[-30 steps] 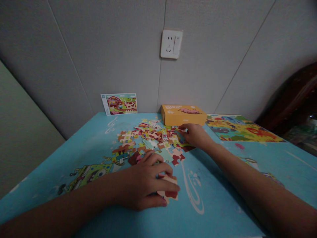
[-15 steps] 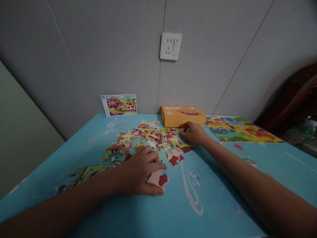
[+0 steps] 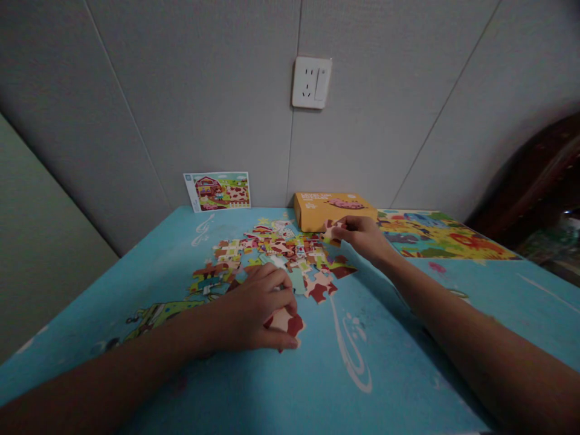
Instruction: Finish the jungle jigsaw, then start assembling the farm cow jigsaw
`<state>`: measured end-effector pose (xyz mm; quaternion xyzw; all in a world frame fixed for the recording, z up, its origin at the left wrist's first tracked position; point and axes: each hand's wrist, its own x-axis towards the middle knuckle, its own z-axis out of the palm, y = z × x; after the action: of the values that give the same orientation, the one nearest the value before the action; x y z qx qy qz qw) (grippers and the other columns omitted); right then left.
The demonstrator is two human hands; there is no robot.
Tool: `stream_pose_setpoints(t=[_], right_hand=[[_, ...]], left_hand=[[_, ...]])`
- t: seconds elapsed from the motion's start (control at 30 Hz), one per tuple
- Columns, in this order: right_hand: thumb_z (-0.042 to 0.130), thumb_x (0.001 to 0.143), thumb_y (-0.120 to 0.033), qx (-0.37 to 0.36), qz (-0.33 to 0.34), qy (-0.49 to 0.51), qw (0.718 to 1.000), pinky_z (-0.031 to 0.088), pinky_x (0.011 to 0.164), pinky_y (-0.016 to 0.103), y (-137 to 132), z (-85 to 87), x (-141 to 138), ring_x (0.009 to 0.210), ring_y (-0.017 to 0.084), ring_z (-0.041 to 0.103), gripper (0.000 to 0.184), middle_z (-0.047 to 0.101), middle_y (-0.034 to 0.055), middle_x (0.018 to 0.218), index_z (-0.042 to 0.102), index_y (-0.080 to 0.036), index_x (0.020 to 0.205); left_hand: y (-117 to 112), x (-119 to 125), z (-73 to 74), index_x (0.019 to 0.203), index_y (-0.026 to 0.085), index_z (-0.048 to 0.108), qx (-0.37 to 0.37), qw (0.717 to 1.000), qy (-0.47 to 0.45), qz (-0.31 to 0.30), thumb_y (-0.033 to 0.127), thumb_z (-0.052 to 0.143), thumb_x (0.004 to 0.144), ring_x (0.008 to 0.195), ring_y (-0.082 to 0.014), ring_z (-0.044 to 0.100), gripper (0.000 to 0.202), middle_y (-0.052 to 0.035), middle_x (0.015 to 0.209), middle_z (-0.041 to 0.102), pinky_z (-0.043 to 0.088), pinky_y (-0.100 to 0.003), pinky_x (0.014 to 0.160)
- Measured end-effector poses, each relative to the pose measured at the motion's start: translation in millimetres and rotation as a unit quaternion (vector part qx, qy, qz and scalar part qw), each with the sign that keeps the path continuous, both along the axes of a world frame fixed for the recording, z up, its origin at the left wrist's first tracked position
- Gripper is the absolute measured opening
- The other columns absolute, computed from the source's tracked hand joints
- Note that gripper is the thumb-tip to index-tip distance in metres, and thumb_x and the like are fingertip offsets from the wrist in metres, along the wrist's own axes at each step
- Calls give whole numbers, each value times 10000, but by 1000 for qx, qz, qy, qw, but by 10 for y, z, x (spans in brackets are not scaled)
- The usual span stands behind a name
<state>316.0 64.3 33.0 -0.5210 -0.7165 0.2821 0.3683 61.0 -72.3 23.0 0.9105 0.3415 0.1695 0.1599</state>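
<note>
Between the thumb and fingers of my left hand (image 3: 260, 308) is a pink puzzle piece with brown patches (image 3: 286, 324), held over the near side of the table. My right hand (image 3: 362, 235) pinches a second puzzle piece (image 3: 332, 231), pink and brown with a yellow-green edge, just in front of the orange box. A heap of loose puzzle pieces (image 3: 281, 248) spreads between and beyond my hands, some overlapping. Cow-patterned pieces (image 3: 321, 285) lie at its near right edge. My left hand hides part of the heap.
An orange puzzle box (image 3: 333, 210) stands against the wall. Left of it a farm picture card (image 3: 222, 192) leans upright. At the right lies a colourful animal puzzle (image 3: 439, 235) on the blue patterned table cover (image 3: 385, 356). A wall socket (image 3: 312, 83) is above.
My right hand has lifted a puzzle piece from beside the box, now plainly visible in its fingers. My left fingers have closed in slightly, and the piece there has turned and shifted left.
</note>
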Motion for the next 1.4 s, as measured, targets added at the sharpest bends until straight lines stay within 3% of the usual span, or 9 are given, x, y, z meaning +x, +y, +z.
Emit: stream_pose_setpoints(t=[0.2, 0.3, 0.47, 0.63, 0.73, 0.9, 1.07, 1.23, 1.4], right_hand=[[728, 591, -291, -111, 113, 193, 968, 265, 446, 222, -195, 58, -160, 447, 67, 380, 304, 500, -62, 532, 596, -144, 823], [755, 580, -223, -144, 155, 240, 947, 326, 440, 218, -258, 53, -218, 446, 74, 442, 445, 521, -79, 575, 579, -174, 986], [796, 541, -196, -205, 160, 278, 925, 416, 455, 228, -350, 81, -271, 486, 99, 565, 506, 594, -55, 684, 550, -200, 983], [775, 659, -344, -257, 165, 214, 928, 359, 412, 189, -402, 84, -281, 462, 89, 540, 331, 580, -38, 567, 555, -175, 839], [802, 633, -317, -249, 184, 183, 933, 289, 361, 162, -427, 84, -291, 403, 59, 489, 340, 535, -74, 530, 558, -171, 819], [834, 542, -183, -299, 285, 157, 897, 461, 442, 181, -568, 77, -386, 484, 101, 623, 441, 629, -60, 645, 525, -173, 857], [840, 599, -303, -351, 298, 93, 883, 509, 482, 203, -737, 57, -511, 525, 121, 650, 394, 673, -11, 621, 511, -171, 773], [774, 687, -453, -271, 317, -35, 908, 391, 379, 175, -664, 114, -384, 416, 80, 540, 367, 625, -17, 557, 555, -161, 652], [762, 698, -282, -136, 339, -207, 908, 320, 437, 193, -513, 121, -209, 447, 73, 477, 173, 558, -55, 538, 635, -164, 694]], left_hand=[[2, -44, 37, 1073, 237, 663, 16, 1000, 4, -13, 386, 769, 749, 1063, -258, 471, 372, -66, 1092, 539, 363, -391, 954], [-7, -65, 54, 1152, 259, 645, 19, 999, 11, -30, 364, 779, 716, 1106, -281, 456, 468, -77, 1152, 526, 355, -425, 989], [17, -81, 56, 1164, 273, 636, 35, 999, 22, -15, 254, 646, 822, 1196, -293, 415, 343, -88, 1244, 517, 304, -479, 1054], [126, -145, 1, 1160, 257, 634, 55, 998, 35, 17, 182, 516, 895, 1180, -279, 428, 299, -92, 1221, 538, 343, -483, 1021], [202, -196, -43, 1166, 241, 631, 76, 996, 32, 35, 163, 436, 942, 1168, -261, 441, 307, -90, 1207, 558, 314, -497, 1054], [227, -198, -21, 1164, 167, 616, 84, 994, -2, 65, 143, 417, 936, 1095, -251, 485, 304, -102, 1111, 605, 352, -461, 1022], [157, -152, 20, 1214, 185, 593, 34, 994, -73, 74, 243, 418, 961, 870, -197, 564, 313, -45, 912, 635, 439, -358, 838], [121, -124, -35, 1260, 209, 591, 4, 997, -34, 66, 284, 524, 921, 953, -212, 559, 353, -48, 972, 643, 435, -369, 870], [125, -92, -53, 1363, 196, 530, 11, 1000, -16, 10, 230, 393, 999, 979, -211, 536, 391, -71, 1024, 647, 392, -401, 953]])
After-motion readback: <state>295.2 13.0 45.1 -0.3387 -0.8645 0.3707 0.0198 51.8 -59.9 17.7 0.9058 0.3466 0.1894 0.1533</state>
